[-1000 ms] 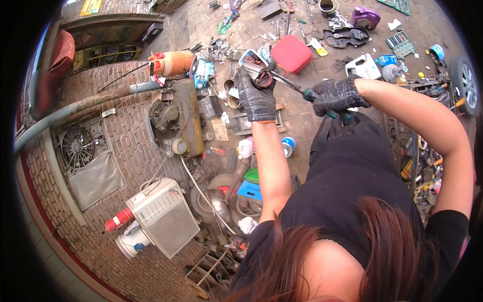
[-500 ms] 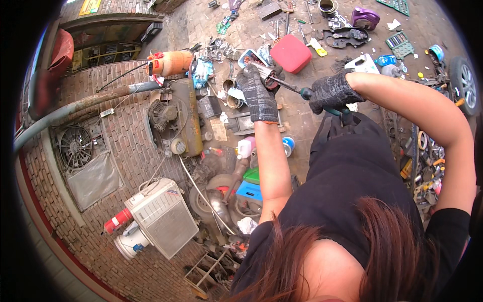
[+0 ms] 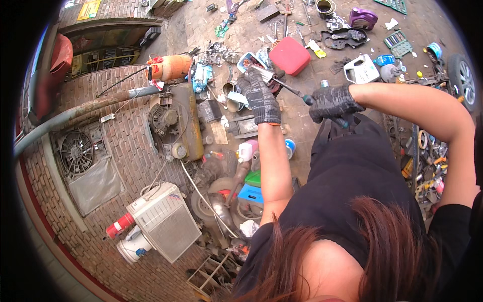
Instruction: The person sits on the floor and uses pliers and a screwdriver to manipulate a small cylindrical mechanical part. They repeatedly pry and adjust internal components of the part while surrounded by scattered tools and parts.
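My left hand (image 3: 259, 100), in a dark grey knit glove, is closed around a silvery metal part (image 3: 269, 75) with a dark, reddish end, held up at the upper middle. My right hand (image 3: 336, 103), gloved alike, grips a tool (image 3: 294, 91) with teal-and-black handles below the fingers and a long, thin dark shaft reaching left to the metal part. The glove hides the shaft's tip and much of the part. Behind them on the ground lie a red plastic container (image 3: 290, 54) and a tray of small items (image 3: 250, 61).
An orange gas cylinder (image 3: 170, 66), a rusty pipe (image 3: 100, 103), a compressor tank (image 3: 189, 126) and a white appliance (image 3: 166, 221) are on the left. Tools, jugs (image 3: 359, 70) and loose parts litter the paving. A car wheel (image 3: 463, 83) and cluttered tools (image 3: 427, 161) are on the right.
The metal part has tilted in my left hand, its round end less visible than one second ago. Both hands have shifted slightly, the tool still reaching to the part.
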`<state>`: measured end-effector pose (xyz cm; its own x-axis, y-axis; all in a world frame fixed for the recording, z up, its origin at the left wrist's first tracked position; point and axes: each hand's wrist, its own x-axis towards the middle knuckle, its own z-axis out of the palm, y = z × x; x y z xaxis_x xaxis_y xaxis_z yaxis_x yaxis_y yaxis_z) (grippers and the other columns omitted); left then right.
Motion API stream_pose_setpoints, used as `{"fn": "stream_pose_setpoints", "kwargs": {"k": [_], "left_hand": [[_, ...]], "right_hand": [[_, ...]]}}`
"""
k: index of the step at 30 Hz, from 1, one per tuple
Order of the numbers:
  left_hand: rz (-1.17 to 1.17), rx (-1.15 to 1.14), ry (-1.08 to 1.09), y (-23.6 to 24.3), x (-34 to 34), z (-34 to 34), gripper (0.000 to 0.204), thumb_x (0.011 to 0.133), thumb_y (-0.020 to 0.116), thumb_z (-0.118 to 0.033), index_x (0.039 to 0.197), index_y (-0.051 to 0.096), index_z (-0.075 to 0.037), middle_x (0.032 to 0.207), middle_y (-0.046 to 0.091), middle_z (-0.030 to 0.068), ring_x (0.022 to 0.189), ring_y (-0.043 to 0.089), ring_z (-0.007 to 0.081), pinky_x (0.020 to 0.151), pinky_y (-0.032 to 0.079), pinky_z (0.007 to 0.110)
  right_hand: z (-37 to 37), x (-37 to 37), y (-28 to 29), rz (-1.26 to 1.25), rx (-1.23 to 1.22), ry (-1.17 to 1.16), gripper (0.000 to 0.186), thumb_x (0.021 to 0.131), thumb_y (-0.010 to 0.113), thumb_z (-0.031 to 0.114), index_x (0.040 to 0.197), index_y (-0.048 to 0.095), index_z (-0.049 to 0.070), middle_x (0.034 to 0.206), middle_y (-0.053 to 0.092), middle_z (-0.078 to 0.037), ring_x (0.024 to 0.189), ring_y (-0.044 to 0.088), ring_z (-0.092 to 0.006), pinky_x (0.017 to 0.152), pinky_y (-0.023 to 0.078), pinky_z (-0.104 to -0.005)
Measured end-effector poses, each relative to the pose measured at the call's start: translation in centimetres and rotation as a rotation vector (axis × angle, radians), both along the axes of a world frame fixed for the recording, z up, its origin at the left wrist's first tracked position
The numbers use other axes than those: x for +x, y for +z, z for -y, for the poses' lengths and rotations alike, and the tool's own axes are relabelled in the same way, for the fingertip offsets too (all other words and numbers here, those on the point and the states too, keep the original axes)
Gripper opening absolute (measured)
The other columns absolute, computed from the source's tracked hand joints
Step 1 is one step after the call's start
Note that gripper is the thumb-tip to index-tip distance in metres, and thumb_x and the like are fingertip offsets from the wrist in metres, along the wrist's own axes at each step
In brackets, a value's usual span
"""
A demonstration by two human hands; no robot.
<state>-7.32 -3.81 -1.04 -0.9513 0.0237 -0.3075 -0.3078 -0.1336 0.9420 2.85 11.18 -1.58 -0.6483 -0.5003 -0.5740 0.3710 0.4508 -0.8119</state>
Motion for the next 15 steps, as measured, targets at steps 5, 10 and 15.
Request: {"fn": "stream_pose_setpoints", "kwargs": {"k": [5,10,15], "left_hand": [[-0.045,-0.110,0.063,0.2,-0.5,0.3,0.046,0.094,0.054,-0.032,0.130,0.036,-0.008,0.111,0.054,0.0132,0.079,0.061,0.0218,0.057,0.055,0.036],[-0.017,-0.056,0.031,0.8,-1.5,0.8,0.047,0.094,0.055,-0.029,0.131,0.035,-0.008,0.121,0.049,0.0111,0.101,0.054,0.0215,0.075,0.053,0.038],[0.035,0.019,0.021,0.9,-1.5,0.4,0.046,0.094,0.055,-0.028,0.132,0.034,-0.012,0.121,0.049,0.0113,0.101,0.055,0.0233,0.072,0.054,0.040]], "right_hand": [[2.5,2.2,-0.3,-0.141,0.070,-0.443,0.038,0.065,0.065,0.027,0.083,0.060,-0.006,0.070,0.062,-0.019,0.065,0.062,-0.0316,0.070,0.049,-0.0392],[0.2,-0.4,2.1,0.041,-0.067,-0.214,0.029,0.065,0.065,0.026,0.068,0.058,-0.002,0.061,0.055,-0.011,0.053,0.049,-0.0220,0.053,0.040,-0.0385],[-0.1,-0.5,2.2,0.148,-0.082,-0.232,0.026,0.068,0.065,0.025,0.071,0.059,0.000,0.060,0.052,-0.007,0.053,0.046,-0.0191,0.050,0.037,-0.0373]]}}
